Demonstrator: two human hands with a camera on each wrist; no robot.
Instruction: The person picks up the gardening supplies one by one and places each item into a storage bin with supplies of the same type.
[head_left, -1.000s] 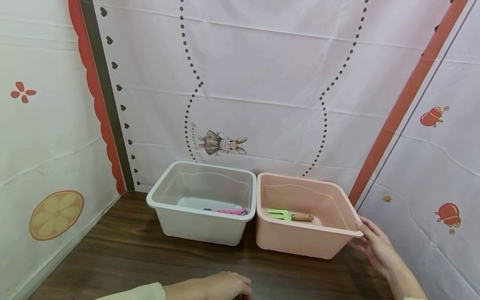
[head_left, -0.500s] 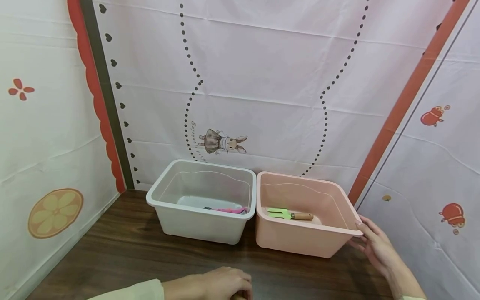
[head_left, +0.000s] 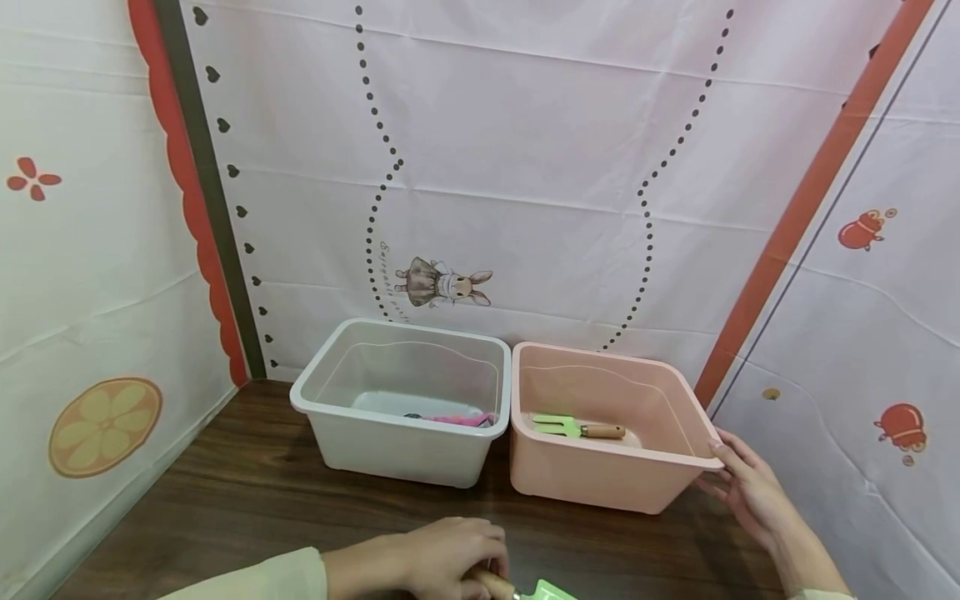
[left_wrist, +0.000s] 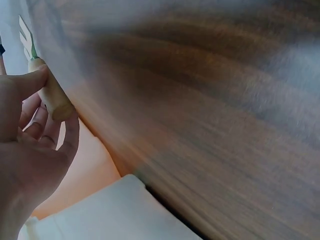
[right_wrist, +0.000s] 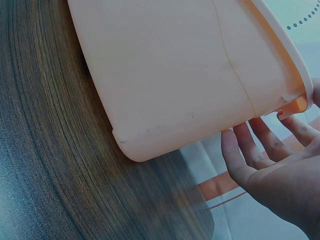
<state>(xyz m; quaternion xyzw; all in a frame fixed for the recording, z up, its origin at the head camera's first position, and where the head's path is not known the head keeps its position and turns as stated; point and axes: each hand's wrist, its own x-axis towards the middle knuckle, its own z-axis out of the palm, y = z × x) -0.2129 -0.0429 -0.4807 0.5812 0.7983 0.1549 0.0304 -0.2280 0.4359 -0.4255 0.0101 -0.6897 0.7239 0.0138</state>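
My left hand point(head_left: 447, 557) is low in the head view, above the table's near part. It grips the wooden handle point(left_wrist: 54, 92) of a small garden tool with a light green head point(head_left: 549, 592), which the lower frame edge cuts off. My right hand point(head_left: 759, 498) holds the pink bin point(head_left: 588, 479) by its right front corner, thumb at the rim and fingers point(right_wrist: 242, 145) against the outside below it. Inside that bin lies a green garden fork point(head_left: 573, 427) with a wooden handle.
A pale grey-white bin point(head_left: 397, 450) stands close left of the pink one, with a pink item point(head_left: 461, 420) partly hidden behind its front rim. Both sit on the dark wooden table point(head_left: 247, 500). Printed cloth walls point(head_left: 510, 125) enclose the back and both sides.
My left hand has risen slightly and turned, bringing the garden tool's handle and part of its green head into view. My right hand stays at the pink bin's corner.
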